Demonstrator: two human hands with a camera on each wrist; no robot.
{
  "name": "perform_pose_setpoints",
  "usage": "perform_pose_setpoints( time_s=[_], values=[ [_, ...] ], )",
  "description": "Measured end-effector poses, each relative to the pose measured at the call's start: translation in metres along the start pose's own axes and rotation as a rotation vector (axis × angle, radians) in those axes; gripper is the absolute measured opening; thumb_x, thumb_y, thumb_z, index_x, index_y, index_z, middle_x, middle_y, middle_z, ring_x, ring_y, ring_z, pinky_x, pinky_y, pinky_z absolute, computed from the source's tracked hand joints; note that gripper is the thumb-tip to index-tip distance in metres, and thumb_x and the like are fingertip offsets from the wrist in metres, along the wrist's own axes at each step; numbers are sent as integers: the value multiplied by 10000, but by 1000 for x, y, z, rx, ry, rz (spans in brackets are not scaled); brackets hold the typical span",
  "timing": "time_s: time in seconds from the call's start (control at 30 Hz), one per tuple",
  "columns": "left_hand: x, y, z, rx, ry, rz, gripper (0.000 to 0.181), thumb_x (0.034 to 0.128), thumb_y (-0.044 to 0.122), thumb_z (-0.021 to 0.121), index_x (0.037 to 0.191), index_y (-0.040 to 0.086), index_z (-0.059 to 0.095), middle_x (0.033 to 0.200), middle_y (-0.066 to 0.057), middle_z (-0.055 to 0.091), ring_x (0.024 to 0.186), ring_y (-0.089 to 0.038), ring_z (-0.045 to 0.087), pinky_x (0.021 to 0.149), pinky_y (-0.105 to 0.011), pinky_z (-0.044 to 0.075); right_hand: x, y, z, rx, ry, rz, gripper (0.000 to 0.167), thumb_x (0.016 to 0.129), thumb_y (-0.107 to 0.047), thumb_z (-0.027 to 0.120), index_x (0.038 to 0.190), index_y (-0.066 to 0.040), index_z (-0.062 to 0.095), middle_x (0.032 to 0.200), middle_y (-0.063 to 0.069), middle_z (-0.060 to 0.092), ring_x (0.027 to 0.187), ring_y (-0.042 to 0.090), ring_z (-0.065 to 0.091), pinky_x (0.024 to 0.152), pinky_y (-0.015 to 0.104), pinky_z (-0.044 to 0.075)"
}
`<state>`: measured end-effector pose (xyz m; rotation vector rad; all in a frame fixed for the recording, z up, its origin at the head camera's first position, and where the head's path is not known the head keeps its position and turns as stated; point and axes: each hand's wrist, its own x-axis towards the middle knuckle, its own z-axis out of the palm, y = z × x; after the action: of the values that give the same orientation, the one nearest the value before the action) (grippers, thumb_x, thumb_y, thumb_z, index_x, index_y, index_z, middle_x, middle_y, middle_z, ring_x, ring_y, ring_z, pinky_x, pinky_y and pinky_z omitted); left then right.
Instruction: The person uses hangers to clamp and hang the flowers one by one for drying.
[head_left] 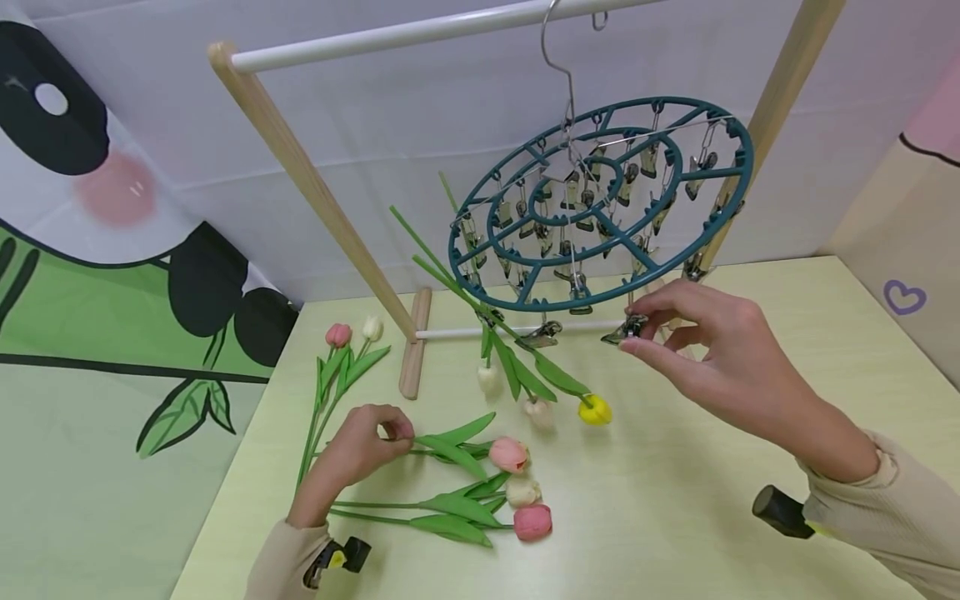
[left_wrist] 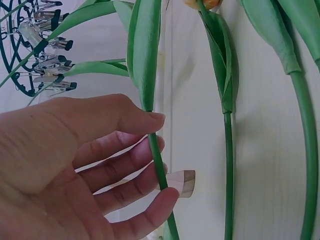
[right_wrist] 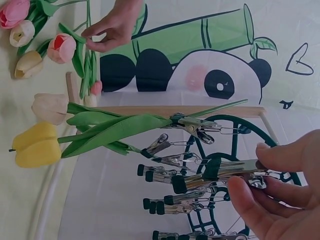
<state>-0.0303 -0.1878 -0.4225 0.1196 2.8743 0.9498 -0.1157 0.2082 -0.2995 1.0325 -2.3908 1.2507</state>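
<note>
Left of the lower centre of the head view, the person's left hand (head_left: 365, 446) pinches the stem of a pink tulip (head_left: 508, 455), thumb and bent fingers closed on it, near other tulips (head_left: 532, 522) on the table (head_left: 637, 525). Right of centre, the right hand (head_left: 720, 358) pinches a clip (head_left: 628, 329) between thumb and fingers, at the lower edge of the round hanger (head_left: 712, 174), upper right, where a yellow tulip (head_left: 595, 410) hangs head down among pale ones (head_left: 488, 380).
</note>
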Motion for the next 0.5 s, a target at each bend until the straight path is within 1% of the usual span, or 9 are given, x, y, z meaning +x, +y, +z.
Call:
perform_pose_setpoints(
  time_s=[0.2, 0.37, 0.5],
  values=[
    [0, 5, 2, -26, 79, 15, 96, 781, 9, 711, 791, 100, 683, 762, 40, 611, 754, -139, 563, 630, -254, 495, 1, 0, 2, 13, -4, 5, 263, 763, -30, 771, 1002, -91, 681, 958, -33, 646, 755, 48, 574, 623, 149, 530],
    [0, 12, 3, -54, 127, 31, 108, 781, 5, 703, 798, 110, 685, 791, 35, 626, 778, -161, 584, 620, -238, 522, 1, 0, 5, 20, -19, 17, 253, 776, -45, 764, 1011, -86, 680, 965, -28, 647, 761, 50, 572, 624, 157, 533],
    [2, 17, 3, -51, 171, 51, 123, 781, 9, 706, 811, 126, 686, 816, 36, 640, 788, -160, 596, 624, -235, 529, 1, 0, 6, 22, -27, 22, 245, 785, -58, 759, 1016, -86, 680, 963, -30, 648, 760, 51, 572, 617, 161, 533]
  ],
)
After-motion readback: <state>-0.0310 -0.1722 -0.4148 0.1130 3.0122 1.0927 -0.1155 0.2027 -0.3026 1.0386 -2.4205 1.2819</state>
